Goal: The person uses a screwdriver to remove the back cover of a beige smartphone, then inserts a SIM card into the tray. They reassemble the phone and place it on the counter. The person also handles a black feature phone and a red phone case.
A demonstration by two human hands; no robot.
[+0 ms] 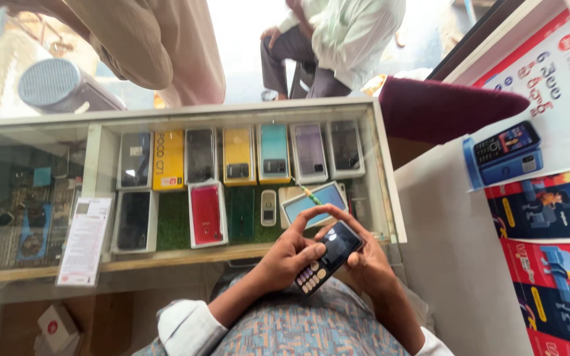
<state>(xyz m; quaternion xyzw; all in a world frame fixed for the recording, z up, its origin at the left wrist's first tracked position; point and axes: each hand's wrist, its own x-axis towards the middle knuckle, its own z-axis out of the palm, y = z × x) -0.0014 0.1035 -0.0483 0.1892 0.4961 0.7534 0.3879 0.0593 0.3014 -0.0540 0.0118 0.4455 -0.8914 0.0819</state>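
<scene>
The keypad phone (328,257) lies slantwise, screen end up-right; left hand (285,260) fingers and right hand (364,260) fingers wrap it equally.

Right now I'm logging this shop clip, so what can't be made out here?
Head view only:
- Keypad phone: screen dark, lower keys covered by the left hand; its right edge hidden by the right hand.
- Display case: left part washed out by glass glare.
- Two people behind the case: cut off by the top edge.
- White box: cut off below.
</scene>
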